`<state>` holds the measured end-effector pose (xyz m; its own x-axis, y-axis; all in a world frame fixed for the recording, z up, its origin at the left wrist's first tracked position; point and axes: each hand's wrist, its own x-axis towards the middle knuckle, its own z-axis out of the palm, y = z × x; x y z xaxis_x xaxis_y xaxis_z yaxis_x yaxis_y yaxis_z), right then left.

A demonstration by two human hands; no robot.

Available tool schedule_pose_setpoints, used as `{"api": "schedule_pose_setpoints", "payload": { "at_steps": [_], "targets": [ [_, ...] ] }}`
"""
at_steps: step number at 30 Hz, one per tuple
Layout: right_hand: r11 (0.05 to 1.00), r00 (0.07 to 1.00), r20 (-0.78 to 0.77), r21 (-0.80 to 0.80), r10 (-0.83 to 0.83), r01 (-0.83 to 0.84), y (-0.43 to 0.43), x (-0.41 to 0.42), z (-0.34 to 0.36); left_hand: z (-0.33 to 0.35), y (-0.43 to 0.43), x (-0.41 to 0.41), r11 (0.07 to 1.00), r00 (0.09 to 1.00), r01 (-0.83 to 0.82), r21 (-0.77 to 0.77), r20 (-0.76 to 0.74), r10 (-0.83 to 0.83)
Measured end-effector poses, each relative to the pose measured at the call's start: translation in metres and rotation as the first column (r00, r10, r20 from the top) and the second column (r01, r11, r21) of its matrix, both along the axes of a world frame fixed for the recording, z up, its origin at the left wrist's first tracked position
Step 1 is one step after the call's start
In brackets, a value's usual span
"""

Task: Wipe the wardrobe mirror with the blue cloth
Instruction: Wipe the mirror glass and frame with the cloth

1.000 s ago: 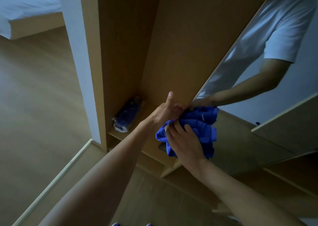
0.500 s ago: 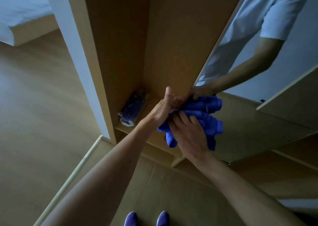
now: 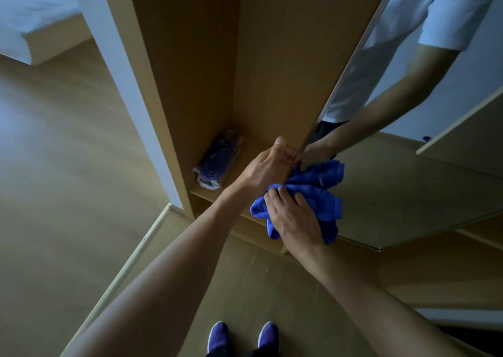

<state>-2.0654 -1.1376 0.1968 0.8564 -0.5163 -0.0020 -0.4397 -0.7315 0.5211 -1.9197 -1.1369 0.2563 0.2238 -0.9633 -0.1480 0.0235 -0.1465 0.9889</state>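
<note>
The wardrobe mirror [image 3: 408,182] is on an opened door at the right, reflecting my arm and white shirt. A crumpled blue cloth [image 3: 318,193] lies against the mirror's lower left part, close to the door edge. My right hand [image 3: 294,218] presses on the cloth with its fingers spread over the bunched fabric. My left hand [image 3: 268,166] grips the door's edge, thumb up on the wooden side and fingers curled round it. The cloth's reflection merges with the cloth itself.
The open wardrobe compartment [image 3: 206,71] stands ahead with a plastic-wrapped dark bundle [image 3: 217,160] on its low shelf. A white wall edge [image 3: 122,71] is to the left, wooden floor [image 3: 60,193] beyond, a bed [image 3: 32,16] at top left. My purple shoes [image 3: 242,337] are below.
The view has tilted down, bringing my shoes into view. My right hand and the cloth have shifted slightly lower on the mirror. My left hand keeps its grip on the door edge.
</note>
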Motion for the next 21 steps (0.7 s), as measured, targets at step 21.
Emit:
{"api": "schedule_pose_setpoints", "payload": {
  "at_steps": [21],
  "targets": [
    [0.998,0.940,0.336,0.028,-0.061,0.055,0.007,-0.011,0.053,-0.011,0.013,-0.008,0.988,0.965,-0.029,-0.151,0.253,0.067]
  ]
}}
